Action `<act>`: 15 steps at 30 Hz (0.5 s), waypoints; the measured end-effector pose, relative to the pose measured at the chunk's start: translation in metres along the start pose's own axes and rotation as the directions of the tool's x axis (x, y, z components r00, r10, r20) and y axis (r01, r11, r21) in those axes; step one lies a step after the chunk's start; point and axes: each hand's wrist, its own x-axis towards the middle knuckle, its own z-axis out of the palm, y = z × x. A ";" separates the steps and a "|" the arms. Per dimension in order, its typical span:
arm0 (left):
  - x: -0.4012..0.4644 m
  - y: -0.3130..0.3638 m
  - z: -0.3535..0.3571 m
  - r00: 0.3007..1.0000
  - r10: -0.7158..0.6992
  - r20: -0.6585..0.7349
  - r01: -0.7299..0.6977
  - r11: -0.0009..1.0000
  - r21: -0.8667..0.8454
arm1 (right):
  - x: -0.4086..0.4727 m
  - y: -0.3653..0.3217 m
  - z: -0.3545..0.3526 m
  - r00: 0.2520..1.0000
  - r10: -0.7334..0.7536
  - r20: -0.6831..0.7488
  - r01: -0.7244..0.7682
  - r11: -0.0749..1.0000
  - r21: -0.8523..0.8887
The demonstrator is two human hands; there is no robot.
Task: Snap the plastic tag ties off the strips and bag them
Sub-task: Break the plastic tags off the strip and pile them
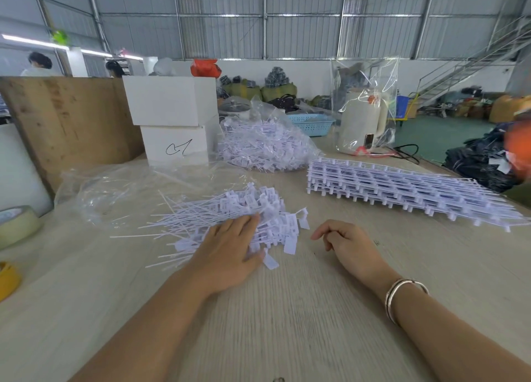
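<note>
The left hand (227, 252) lay flat, fingers straight, on the loose tag ties (230, 217) heaped near the empty clear bag (120, 191). The right hand (347, 243) rested beside the heap, loosely curled, holding nothing. Gathering seemed under way; next, the heap likely needed scooping into that bag.

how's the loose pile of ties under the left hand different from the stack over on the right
The loose pile of ties lies scattered, tails pointing many ways, while the stack of strips is neat, flat, layered grids. The pile's ties are separated singles; the stack's are still joined on their strips. The left hand rests flat on the pile; nothing touches the stack, and the right hand holds nothing. Both are white plastic and lie on the wooden table.
</note>
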 end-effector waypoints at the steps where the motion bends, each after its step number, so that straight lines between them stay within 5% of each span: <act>1: -0.001 0.000 0.001 0.997 0.015 0.075 -0.012 0.999 -0.038 | -0.001 0.000 0.000 1.000 -0.010 0.003 0.010 1.000 -0.017; 4: 0.002 -0.006 0.001 0.991 0.051 0.121 -0.046 0.998 -0.046 | -0.002 -0.001 0.000 0.999 -0.037 0.015 0.037 0.998 -0.057; 9: 0.006 -0.009 0.004 0.984 0.025 -0.176 -0.004 0.993 0.121 | -0.001 0.003 0.001 0.999 -0.035 0.042 0.038 0.996 -0.082; 15: 0.008 -0.005 0.004 0.967 -0.072 -0.244 0.108 0.985 0.138 | -0.002 0.003 0.010 0.976 -0.136 0.167 0.167 0.968 -0.188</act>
